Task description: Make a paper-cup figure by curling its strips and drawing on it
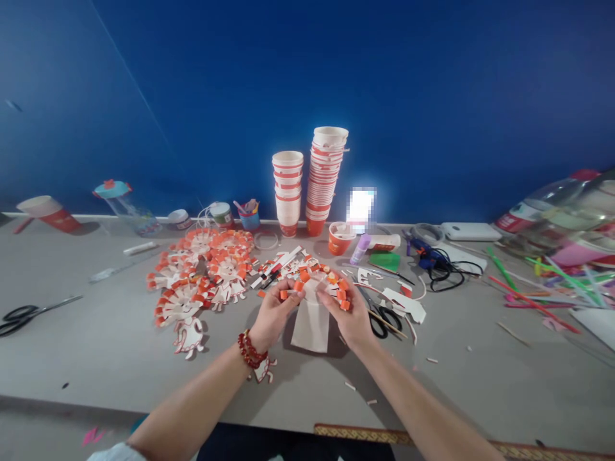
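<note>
Between both hands is a cut paper cup [311,326], its plain white panel hanging down and its orange-and-white strips fanned out and curled at the top. My left hand [280,308] grips the left side of the fan, thumb near the middle. On the right side, my right hand [350,312] pinches the strips the same way. Just below my left wrist lies a small white paper figure [264,369] with red outlines. Black-handled scissors [384,320] rest on the table beside my right hand, partly under a thin wooden stick.
Finished-looking orange-and-white cup fans [202,269] are piled at left. Two tall stacks of paper cups [288,192] stand against the blue wall. Paper scraps, a purple glue stick [360,250], a cable [446,269] and bottles [552,205] lie around. Other scissors [24,317] lie far left.
</note>
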A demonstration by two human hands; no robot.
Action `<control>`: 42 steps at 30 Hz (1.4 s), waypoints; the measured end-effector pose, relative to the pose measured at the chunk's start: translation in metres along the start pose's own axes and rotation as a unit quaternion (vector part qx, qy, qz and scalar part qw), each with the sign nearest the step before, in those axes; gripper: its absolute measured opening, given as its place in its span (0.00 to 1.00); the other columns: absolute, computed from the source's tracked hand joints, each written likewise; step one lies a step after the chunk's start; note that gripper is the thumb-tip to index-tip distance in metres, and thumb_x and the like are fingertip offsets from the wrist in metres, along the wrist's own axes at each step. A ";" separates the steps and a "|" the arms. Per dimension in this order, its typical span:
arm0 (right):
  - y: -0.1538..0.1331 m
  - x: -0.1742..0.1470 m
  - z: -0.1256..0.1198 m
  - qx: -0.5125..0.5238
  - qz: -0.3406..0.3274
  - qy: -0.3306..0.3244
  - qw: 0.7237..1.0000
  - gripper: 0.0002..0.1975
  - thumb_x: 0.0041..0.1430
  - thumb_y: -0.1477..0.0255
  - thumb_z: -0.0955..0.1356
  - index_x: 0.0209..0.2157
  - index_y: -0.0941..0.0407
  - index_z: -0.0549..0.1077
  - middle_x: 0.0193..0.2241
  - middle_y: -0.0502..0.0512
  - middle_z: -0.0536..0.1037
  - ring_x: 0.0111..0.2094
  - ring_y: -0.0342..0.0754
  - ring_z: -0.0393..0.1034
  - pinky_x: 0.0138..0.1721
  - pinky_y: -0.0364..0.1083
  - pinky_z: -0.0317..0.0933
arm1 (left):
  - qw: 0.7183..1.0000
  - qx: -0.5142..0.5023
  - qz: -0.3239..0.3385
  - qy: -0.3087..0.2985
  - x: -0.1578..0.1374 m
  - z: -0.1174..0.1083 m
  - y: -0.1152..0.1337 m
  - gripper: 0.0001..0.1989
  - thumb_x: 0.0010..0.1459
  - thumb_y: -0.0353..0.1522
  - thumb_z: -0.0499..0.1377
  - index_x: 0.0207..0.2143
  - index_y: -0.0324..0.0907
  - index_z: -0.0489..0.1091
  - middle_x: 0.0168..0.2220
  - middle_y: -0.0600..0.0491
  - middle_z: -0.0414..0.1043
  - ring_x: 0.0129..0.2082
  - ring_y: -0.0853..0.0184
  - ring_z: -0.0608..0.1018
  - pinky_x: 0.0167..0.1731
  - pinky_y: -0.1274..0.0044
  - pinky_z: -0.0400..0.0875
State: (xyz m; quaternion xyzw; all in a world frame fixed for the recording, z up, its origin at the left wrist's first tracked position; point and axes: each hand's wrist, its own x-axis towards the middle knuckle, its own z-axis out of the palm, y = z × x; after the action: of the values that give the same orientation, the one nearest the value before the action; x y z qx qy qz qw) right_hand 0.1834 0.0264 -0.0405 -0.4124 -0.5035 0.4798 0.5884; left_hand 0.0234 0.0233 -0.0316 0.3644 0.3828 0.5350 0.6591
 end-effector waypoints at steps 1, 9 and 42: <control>-0.001 0.000 0.000 -0.023 -0.017 0.007 1.000 0.25 0.53 0.63 0.73 0.52 0.52 0.69 0.47 0.56 0.78 0.48 0.55 0.74 0.50 0.54 0.68 | 1.000 0.019 0.009 -0.001 -0.001 0.001 0.001 0.16 0.49 0.40 0.68 0.34 0.41 0.68 0.25 0.59 0.68 0.23 0.76 0.70 0.27 0.84 0.65; -0.011 -0.003 0.002 -0.131 -0.097 -0.034 0.986 0.22 0.57 0.68 0.70 0.54 0.51 0.69 0.52 0.58 0.74 0.49 0.54 0.72 0.49 0.50 0.68 | 0.964 0.223 0.138 0.034 0.004 -0.007 0.008 0.16 0.51 0.40 0.66 0.39 0.41 0.72 0.32 0.54 0.73 0.30 0.71 0.72 0.30 0.82 0.67; -0.022 -0.006 0.002 -0.081 -0.020 -0.102 0.991 0.25 0.56 0.66 0.70 0.56 0.50 0.67 0.51 0.56 0.74 0.45 0.52 0.73 0.45 0.48 0.68 | 0.998 -0.003 -0.061 0.020 0.008 -0.010 0.019 0.16 0.45 0.40 0.70 0.30 0.38 0.73 0.25 0.54 0.73 0.21 0.74 0.72 0.22 0.83 0.67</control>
State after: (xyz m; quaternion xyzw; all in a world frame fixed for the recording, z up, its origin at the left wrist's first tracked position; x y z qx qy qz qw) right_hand 0.1841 0.0164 -0.0199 -0.3976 -0.6059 0.4652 0.5082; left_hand 0.0072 0.0354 -0.0202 0.3276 0.4160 0.5026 0.6834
